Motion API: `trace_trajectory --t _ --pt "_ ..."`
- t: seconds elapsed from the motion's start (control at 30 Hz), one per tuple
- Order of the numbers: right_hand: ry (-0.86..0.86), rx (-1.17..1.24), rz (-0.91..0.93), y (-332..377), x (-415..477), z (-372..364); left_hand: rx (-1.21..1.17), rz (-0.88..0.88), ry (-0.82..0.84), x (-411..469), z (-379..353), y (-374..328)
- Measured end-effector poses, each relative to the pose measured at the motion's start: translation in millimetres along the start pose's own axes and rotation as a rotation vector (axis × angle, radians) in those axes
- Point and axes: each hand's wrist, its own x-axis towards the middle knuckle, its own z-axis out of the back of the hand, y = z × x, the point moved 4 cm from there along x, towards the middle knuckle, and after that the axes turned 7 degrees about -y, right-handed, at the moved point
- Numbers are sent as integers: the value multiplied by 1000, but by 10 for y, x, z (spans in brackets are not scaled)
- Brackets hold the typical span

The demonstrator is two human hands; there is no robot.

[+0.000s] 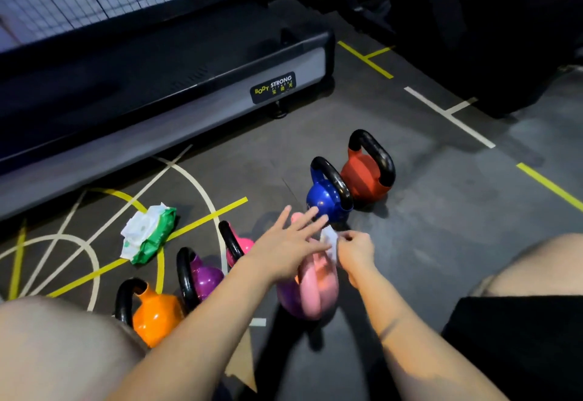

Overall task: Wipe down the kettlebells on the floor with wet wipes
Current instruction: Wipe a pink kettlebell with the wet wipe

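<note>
Six kettlebells show: one red, one blue, one hot pink, one purple, one orange, one pale pink. There is one pack of wet wipes, one loose wipe, and two hands: left hand, right hand.

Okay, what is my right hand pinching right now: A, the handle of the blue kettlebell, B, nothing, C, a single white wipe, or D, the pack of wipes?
C: the right hand pinches a white wipe above the light pink kettlebell, while the pack of wipes lies apart on the floor to the left and the blue kettlebell stands untouched beyond.
</note>
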Motion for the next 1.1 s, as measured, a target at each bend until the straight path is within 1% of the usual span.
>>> trace_trajectory --t 0.07,0.1,0.17,0.2,0.23,0.27,0.37,0.43,0.47,0.53,0.63,0.67,0.73,0.77,0.83,0.87,0.9,0.93,1.0,1.1 --pt "-87 76 -27 -64 84 119 193 -137 163 109 54 -34" --pt "-93 111 -45 -105 124 147 277 -224 188 157 66 -52" --pt "-72 204 -88 -218 211 160 387 -408 150 228 59 -59" --pt "-72 221 -96 -210 189 194 397 -479 130 247 68 -47" --pt "-78 231 -92 -178 141 235 374 -505 113 266 60 -7" --pt "-86 245 -78 -139 84 297 348 -492 113 275 56 36" --pt "-45 335 -97 -43 -67 415 363 -401 146 320 47 63" --pt "-44 392 -107 4 -126 492 348 -303 105 314 92 -19" --pt "-55 424 -113 32 -145 528 321 -211 70 295 105 -47" --pt "-84 492 -161 78 -149 591 211 69 -6 250 122 -57" --pt "-106 547 -196 90 -133 674 -44 572 -34 171 92 -120" --pt "-110 561 -201 97 -150 700 -145 712 -47 148 65 -142" --pt "-114 572 -225 63 -170 723 -365 915 -49 80 13 -119" --pt "-122 562 -231 28 -179 731 -502 970 -38 40 -42 -77" --pt "-144 551 -252 -48 -200 734 -852 1003 -1 -63 -198 -6" --pt "-146 557 -263 -75 -215 735 -1046 988 -5 -145 -232 -16" --pt "-143 548 -277 -104 -219 718 -1182 960 -40 -238 -273 -26" --pt "-131 547 -289 -132 -221 690 -1244 914 -92 -332 -312 -19" --pt "-75 538 -317 -165 -231 584 -1299 842 -194 -533 -421 -45" --pt "17 430 -320 -188 -310 415 -1409 824 -242 -683 -582 -185"
